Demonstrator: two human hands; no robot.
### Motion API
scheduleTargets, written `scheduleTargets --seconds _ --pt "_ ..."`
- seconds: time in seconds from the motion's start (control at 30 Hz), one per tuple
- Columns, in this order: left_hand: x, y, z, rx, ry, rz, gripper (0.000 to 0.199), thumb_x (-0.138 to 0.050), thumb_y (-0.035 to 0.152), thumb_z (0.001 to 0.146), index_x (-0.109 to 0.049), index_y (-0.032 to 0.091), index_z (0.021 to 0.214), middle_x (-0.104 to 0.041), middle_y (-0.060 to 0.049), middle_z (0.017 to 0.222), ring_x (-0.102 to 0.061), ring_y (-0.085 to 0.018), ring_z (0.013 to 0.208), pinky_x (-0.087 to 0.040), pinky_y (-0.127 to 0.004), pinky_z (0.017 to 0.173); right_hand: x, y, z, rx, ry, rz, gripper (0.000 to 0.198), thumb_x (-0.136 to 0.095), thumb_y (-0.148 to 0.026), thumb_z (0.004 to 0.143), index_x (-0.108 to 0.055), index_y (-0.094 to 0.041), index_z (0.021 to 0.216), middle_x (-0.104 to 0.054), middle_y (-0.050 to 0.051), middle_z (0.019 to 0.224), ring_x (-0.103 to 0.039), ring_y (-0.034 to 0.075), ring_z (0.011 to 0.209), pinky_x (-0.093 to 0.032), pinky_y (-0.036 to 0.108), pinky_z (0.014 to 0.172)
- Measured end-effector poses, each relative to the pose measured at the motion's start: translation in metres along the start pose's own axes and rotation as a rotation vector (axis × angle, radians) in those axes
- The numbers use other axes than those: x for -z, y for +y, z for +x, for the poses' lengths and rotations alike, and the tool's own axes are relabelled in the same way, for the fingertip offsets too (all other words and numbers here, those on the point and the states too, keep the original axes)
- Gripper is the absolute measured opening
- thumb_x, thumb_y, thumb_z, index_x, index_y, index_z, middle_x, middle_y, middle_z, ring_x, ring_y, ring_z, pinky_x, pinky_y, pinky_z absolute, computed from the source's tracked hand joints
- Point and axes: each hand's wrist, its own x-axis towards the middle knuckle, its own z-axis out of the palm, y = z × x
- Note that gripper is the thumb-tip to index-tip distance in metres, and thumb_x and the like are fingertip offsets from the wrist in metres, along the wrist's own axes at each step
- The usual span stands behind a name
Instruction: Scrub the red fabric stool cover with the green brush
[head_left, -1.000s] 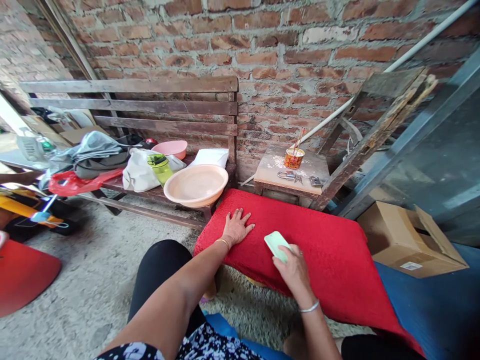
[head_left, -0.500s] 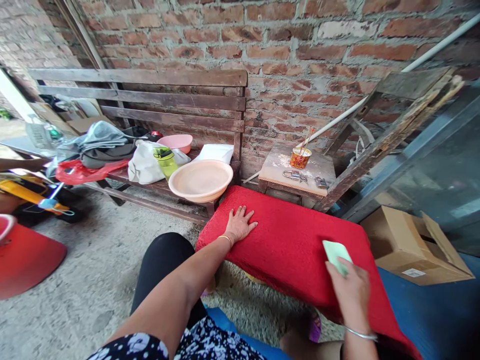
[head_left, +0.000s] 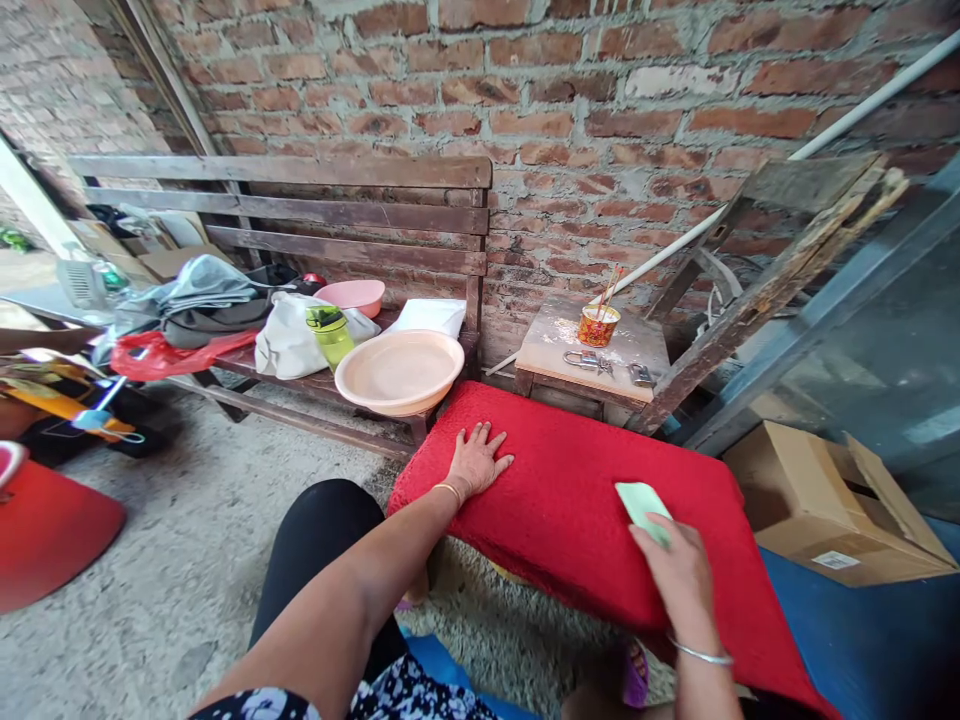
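A rough brick wall [head_left: 544, 85] with thick grey mortar filled the back, a pale pipe [head_left: 877, 98] slanting across its right side. A slatted wooden bench [head_left: 360, 212] stood along it, a small wooden stand [head_left: 547, 345] near its right end. The floor [head_left: 195, 520] was coarse and grey; daylight was brightest at far left.

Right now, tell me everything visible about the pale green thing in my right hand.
The pale green thing is flat, smooth-looking and roughly rectangular with rounded corners, perhaps plastic. Your right hand holds its near end, covering part; the far end points forward and left. It is over the right half of the red cloth. Its underside is hidden, so contact with the cloth is unclear.
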Motion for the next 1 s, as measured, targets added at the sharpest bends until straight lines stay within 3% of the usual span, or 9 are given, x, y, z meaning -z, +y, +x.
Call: scheduleTargets --seconds 0.13,0.2,0.27,0.37,0.5,0.6,0.67,0.8,1.0 --pt "-0.002 -0.001 0.001 0.002 0.003 -0.010 0.067 -0.029 0.068 0.096 -0.046 0.032 0.150 -0.034 -0.011 0.162 -0.027 -0.031 0.150 -0.018 -0.058 0.120 0.051 0.060 0.001 -0.376 0.122 -0.202 0.074 -0.047 -0.076 0.075 -0.073 -0.018 0.114 -0.065 0.018 0.094 -0.059 0.039 0.092 -0.050 0.051 0.076" --pt "-0.002 -0.001 0.001 0.003 0.005 -0.013 0.067 -0.029 0.069 0.096 -0.046 0.032 0.150 -0.035 -0.011 0.162 -0.027 -0.031 0.150 -0.018 -0.059 0.120 0.054 0.066 -0.001 -0.417 0.184 -0.266 0.080 -0.043 -0.078 0.075 -0.072 -0.017 0.117 -0.065 0.019 0.090 -0.057 0.041 0.093 -0.049 0.052 0.073" --pt "-0.001 0.000 0.001 0.005 0.007 -0.014 0.068 -0.030 0.069 0.096 -0.045 0.032 0.151 -0.035 -0.011 0.162 -0.026 -0.032 0.150 -0.019 -0.058 0.119 0.038 0.054 -0.003 -0.284 0.233 -0.243 0.082 -0.041 -0.079 0.077 -0.073 -0.014 0.115 -0.064 0.019 0.088 -0.056 0.039 0.095 -0.049 0.051 0.078" --pt "0.001 0.001 0.000 0.009 -0.001 -0.013 0.067 -0.031 0.068 0.096 -0.045 0.031 0.151 -0.034 -0.011 0.162 -0.026 -0.032 0.150 -0.019 -0.058 0.120 -0.009 0.008 -0.003 0.048 0.234 -0.131 0.078 -0.038 -0.076 0.082 -0.073 -0.012 0.107 -0.062 0.018 0.091 -0.054 0.035 0.098 -0.048 0.049 0.088" --pt "0.002 0.001 0.000 0.006 -0.004 -0.009 0.068 -0.030 0.068 0.096 -0.045 0.031 0.151 -0.034 -0.012 0.162 -0.026 -0.031 0.150 -0.019 -0.058 0.120 -0.074 -0.065 -0.011 0.405 0.049 -0.029 0.055 -0.045 -0.060 0.090 -0.072 -0.015 0.109 -0.060 0.017 0.104 -0.056 0.030 0.095 -0.049 0.046 0.087" --pt "0.001 0.000 0.000 0.005 0.009 -0.006 0.068 -0.029 0.069 0.096 -0.046 0.031 0.150 -0.035 -0.012 0.162 -0.027 -0.031 0.150 -0.019 -0.059 0.119 -0.101 -0.094 -0.018 0.517 -0.042 -0.005 0.036 -0.054 -0.047 0.090 -0.072 -0.023 0.110 -0.060 0.011 0.108 -0.057 0.026 0.096 -0.049 0.041 0.089" --pt "0.000 0.000 0.001 0.003 0.011 -0.010 0.068 -0.029 0.069 0.096 -0.047 0.031 0.150 -0.035 -0.012 0.161 -0.028 -0.031 0.150 -0.019 -0.059 0.119 -0.103 -0.095 -0.016 0.519 -0.052 0.002 0.032 -0.056 -0.044 0.089 -0.071 -0.026 0.110 -0.061 0.010 0.108 -0.057 0.025 0.096 -0.049 0.039 0.089" --pt "0.001 0.000 0.001 0.001 0.003 -0.026 0.068 -0.032 0.069 0.096 -0.047 0.031 0.150 -0.034 -0.013 0.162 -0.028 -0.031 0.150 -0.019 -0.059 0.119 -0.077 -0.055 0.000 0.405 -0.007 0.001 0.044 -0.049 -0.054 0.089 -0.071 -0.020 0.108 -0.060 0.012 0.101 -0.058 0.027 0.094 -0.050 0.043 0.086" --pt "0.005 0.002 0.000 0.006 -0.004 -0.039 0.067 -0.033 0.067 0.096 -0.047 0.030 0.150 -0.035 -0.012 0.161 -0.028 -0.031 0.150 -0.019 -0.059 0.119 0.000 0.038 0.018 -0.114 0.123 -0.061 0.068 -0.049 -0.076 0.073 -0.073 -0.022 0.108 -0.061 0.013 0.089 -0.056 0.035 0.094 -0.048 0.052 0.084"
